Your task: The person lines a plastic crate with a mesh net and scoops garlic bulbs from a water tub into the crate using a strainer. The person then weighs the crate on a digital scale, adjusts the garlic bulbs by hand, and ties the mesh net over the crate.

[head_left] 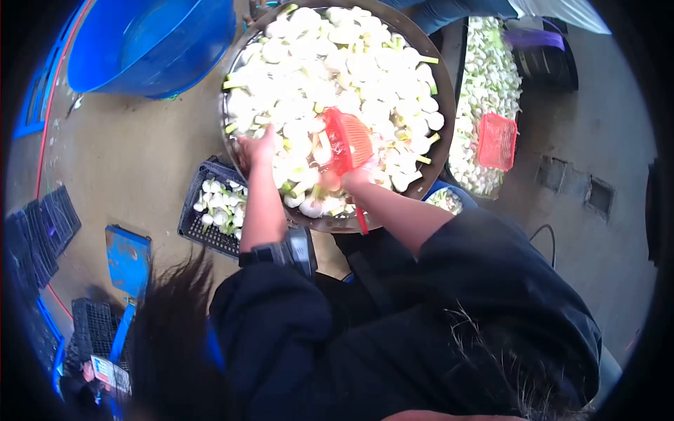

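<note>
A wide round metal tub (437,168) is full of white bulbs (302,42) with short green stems, like fresh garlic, in water. My right hand (345,181) is closed on a red plastic basket (357,140), which sits tilted among the bulbs near the tub's middle. Glare and water blur its fingers. At the tub's left side, my left hand (258,147) is just inside the rim, by the bulbs. Its thumb stands apart from the fingers, and I see nothing held in it.
A black crate (189,221) of bulbs stands on the floor at lower left of the tub. A large blue tub (175,67) is at upper left. To the right, a long trough of bulbs (481,91) holds another red basket (497,142). Another person's clothing (456,10) shows beyond the tub.
</note>
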`<state>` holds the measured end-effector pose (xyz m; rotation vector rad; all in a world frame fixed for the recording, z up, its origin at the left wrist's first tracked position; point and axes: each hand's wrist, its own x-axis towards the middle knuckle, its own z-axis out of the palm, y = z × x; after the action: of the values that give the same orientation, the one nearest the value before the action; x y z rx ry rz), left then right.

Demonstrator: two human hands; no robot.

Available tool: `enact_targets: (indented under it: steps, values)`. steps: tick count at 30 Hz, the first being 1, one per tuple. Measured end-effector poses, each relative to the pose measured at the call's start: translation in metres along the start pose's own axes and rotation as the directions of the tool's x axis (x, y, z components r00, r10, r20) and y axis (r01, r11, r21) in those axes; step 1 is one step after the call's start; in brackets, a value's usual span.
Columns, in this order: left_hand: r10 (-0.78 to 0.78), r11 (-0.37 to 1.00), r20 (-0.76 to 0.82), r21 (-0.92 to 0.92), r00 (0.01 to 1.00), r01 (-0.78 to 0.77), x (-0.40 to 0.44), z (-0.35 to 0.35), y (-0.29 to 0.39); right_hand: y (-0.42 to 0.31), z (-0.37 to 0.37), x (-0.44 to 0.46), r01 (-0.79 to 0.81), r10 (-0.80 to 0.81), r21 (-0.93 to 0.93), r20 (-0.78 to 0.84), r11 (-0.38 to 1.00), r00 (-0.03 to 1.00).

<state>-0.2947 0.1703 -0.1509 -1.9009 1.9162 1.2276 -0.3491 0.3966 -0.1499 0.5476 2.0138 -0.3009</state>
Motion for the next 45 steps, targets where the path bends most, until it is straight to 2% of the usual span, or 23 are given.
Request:
enact_targets:
  steps: [2, 4, 5, 6, 8, 9, 12, 14, 16, 18, 20, 22, 26, 28, 29, 30, 32, 33, 35, 36, 38, 40, 45]
  values:
    - [-0.252, 0.965, 0.127, -0.045, 0.959, 0.259, 0.015, 0.012, -0.001, -0.006, 0.005, 0.01, 0.048, -0.052, -0.087, -0.045, 0.995, 0.998]
    - [-0.274, 0.954, 0.118, -0.092, 0.955, 0.285, -0.011, 0.017, 0.004, -0.013, 0.008, 0.012, 0.279, -0.303, -0.342, -0.018, 0.897, 0.953]
    - [-0.217, 0.958, 0.152, -0.156, 0.964, 0.241, -0.023, 0.022, -0.002, -0.032, 0.002, -0.011, 0.035, -0.079, -0.21, -0.205, 0.977, 0.976]
    - [-0.158, 0.955, 0.18, -0.221, 0.971, 0.196, -0.033, 0.023, -0.011, -0.038, -0.008, -0.011, 0.024, -0.065, -0.209, -0.193, 0.978, 0.979]
    - [0.071, 0.936, 0.461, -0.337, 0.884, 0.1, -0.053, 0.02, -0.035, -0.043, -0.036, 0.001, 0.121, -0.068, -0.274, 0.196, 0.954, 0.978]
    - [0.069, 0.94, 0.467, -0.327, 0.882, 0.1, -0.061, 0.014, -0.04, -0.041, -0.045, 0.004, 0.145, -0.103, -0.174, 0.233, 0.974, 0.967]
    - [0.005, 0.777, 0.573, -0.518, 0.82, 0.358, -0.066, -0.002, -0.033, -0.036, -0.079, 0.032, 0.191, -0.178, -0.01, 0.307, 0.982, 0.935]
    - [0.003, 0.569, 0.601, -0.658, 0.799, 0.493, -0.066, -0.018, -0.019, -0.014, -0.084, 0.086, 0.174, -0.264, 0.212, 0.542, 0.962, 0.798]
    - [0.053, 0.452, 0.534, -0.767, 0.844, 0.456, -0.06, -0.014, -0.015, -0.041, -0.108, 0.012, 0.254, -0.321, 0.197, 0.538, 0.947, 0.78]
    - [0.11, 0.524, 0.181, -0.846, 0.977, 0.098, -0.047, 0.008, -0.018, -0.037, -0.11, 0.022, 0.091, -0.097, 0.038, 0.562, 0.995, 0.821]
    - [-0.07, 0.813, 0.366, -0.519, 0.928, 0.266, -0.047, 0.022, -0.016, -0.037, -0.103, 0.016, 0.085, -0.093, 0.038, 0.494, 0.996, 0.865]
    - [0.138, 0.861, 0.096, -0.504, 0.986, -0.071, -0.03, 0.076, -0.046, -0.035, -0.093, 0.018, 0.125, -0.131, 0.044, 0.443, 0.991, 0.887]
    - [-0.042, 0.956, 0.138, -0.282, 0.99, 0.08, -0.024, 0.102, -0.045, -0.027, -0.069, 0.059, 0.076, -0.093, 0.062, 0.354, 0.995, 0.931]
    - [-0.046, 0.996, 0.016, -0.081, 0.999, 0.047, -0.029, 0.11, -0.043, -0.02, -0.063, 0.081, 0.19, -0.178, -0.025, 0.244, 0.982, 0.953]
    - [-0.041, 0.992, 0.119, 0.121, 0.992, 0.027, -0.031, 0.103, -0.034, -0.024, -0.069, 0.076, 0.193, -0.182, -0.024, 0.243, 0.981, 0.953]
    - [-0.038, 0.992, 0.119, 0.12, 0.992, 0.024, -0.038, 0.096, -0.025, -0.028, -0.077, 0.065, 0.151, -0.151, 0.022, 0.281, 0.988, 0.948]
    - [-0.129, 0.857, 0.287, -0.449, 0.949, 0.253, -0.06, 0.078, -0.015, -0.025, -0.088, 0.056, 0.104, -0.12, 0.067, 0.319, 0.992, 0.94]
    - [-0.127, 0.857, 0.284, -0.451, 0.95, 0.249, -0.068, 0.072, -0.014, -0.019, -0.095, 0.06, 0.171, -0.213, 0.137, 0.399, 0.976, 0.892]
    - [0.22, 0.75, 0.282, -0.661, 0.934, 0.023, -0.084, 0.059, -0.016, -0.025, -0.114, 0.041, 0.141, -0.201, 0.155, 0.501, 0.978, 0.842]
    - [0.216, 0.755, 0.285, -0.655, 0.934, 0.025, -0.092, 0.052, -0.019, -0.029, -0.123, 0.039, 0.1, -0.145, 0.107, 0.613, 0.989, 0.776]
    - [0.361, 0.884, -0.183, -0.245, 0.914, -0.398, -0.103, 0.04, -0.019, -0.032, -0.133, 0.018, 0.03, -0.09, 0.107, 0.616, 0.994, 0.782]
    - [0.356, 0.907, -0.359, -0.089, 0.863, -0.411, -0.087, 0.012, -0.004, -0.015, -0.112, 0.034, 0.042, -0.111, 0.135, 0.552, 0.99, 0.827]
    - [-0.116, 0.935, -0.202, -0.352, 0.972, 0.038, -0.024, 0.008, 0.033, -0.009, -0.074, 0.072, 0.028, -0.123, 0.185, 0.525, 0.982, 0.842]
